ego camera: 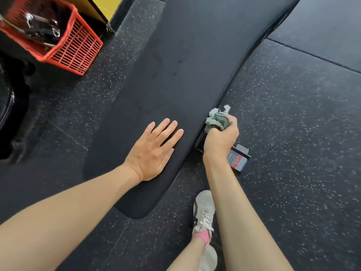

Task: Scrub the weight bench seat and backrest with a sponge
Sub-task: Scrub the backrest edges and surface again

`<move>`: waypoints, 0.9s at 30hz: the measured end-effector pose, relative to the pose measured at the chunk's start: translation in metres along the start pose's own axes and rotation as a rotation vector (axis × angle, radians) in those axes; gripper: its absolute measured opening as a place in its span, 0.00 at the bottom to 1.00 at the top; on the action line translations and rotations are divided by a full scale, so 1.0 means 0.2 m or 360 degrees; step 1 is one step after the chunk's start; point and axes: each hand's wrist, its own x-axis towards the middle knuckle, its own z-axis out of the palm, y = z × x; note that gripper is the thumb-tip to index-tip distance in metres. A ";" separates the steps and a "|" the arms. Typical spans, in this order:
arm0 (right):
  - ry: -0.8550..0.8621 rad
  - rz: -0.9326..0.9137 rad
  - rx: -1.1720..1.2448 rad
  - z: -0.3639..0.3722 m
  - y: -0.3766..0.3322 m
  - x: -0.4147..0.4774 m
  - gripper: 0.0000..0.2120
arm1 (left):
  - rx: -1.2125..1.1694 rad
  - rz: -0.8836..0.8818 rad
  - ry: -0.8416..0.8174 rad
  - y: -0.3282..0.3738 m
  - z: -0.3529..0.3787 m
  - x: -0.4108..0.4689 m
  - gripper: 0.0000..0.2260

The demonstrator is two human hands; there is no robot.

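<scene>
A long black padded weight bench (175,75) runs from the lower middle of the view up to the top right. My left hand (154,151) lies flat on the near part of the pad with its fingers straight and spread. My right hand (221,139) grips a crumpled grey-green sponge (217,118) in a fist, right at the bench's right side edge, partly off the pad. The sponge's underside is hidden by my fingers.
A red plastic basket (78,47) with dark metal items stands on the floor at the upper left. A bench frame foot with a red and blue label (237,160) sits under my right hand. My white shoe (204,210) stands on the speckled rubber floor (293,133).
</scene>
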 end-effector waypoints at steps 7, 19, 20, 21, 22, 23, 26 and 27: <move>-0.0106 0.0118 -0.0329 -0.02 -0.12 0.10 0.21 | 0.0144 -0.0057 -0.0112 0.01 0.01 0.00 0.21; -0.0421 0.0192 -0.0399 -0.08 -0.17 0.17 0.20 | 0.0254 -0.0059 -0.0242 0.03 -0.05 0.01 0.23; -0.0416 0.0142 -0.0361 -0.07 -0.24 0.25 0.19 | 0.0247 -0.0084 -0.0229 0.04 -0.05 0.01 0.23; -0.0409 0.0084 -0.0326 -0.05 -0.31 0.32 0.18 | 0.0218 -0.0150 -0.0195 0.06 -0.05 0.02 0.22; -0.0424 0.0023 -0.0339 -0.04 -0.37 0.38 0.18 | 0.0160 -0.0265 -0.0129 0.09 -0.05 0.05 0.21; -0.0473 -0.0026 -0.0406 -0.04 -0.39 0.41 0.18 | 0.0093 -0.0419 -0.0031 0.14 -0.06 0.09 0.19; -0.0899 -0.0100 -0.0726 -0.15 -0.34 0.24 0.18 | -0.0083 -0.0963 0.0223 0.29 -0.06 0.23 0.17; -0.1125 -0.0134 -0.0798 -0.19 -0.30 0.15 0.17 | -0.0137 -0.1114 0.0232 0.34 -0.05 0.27 0.20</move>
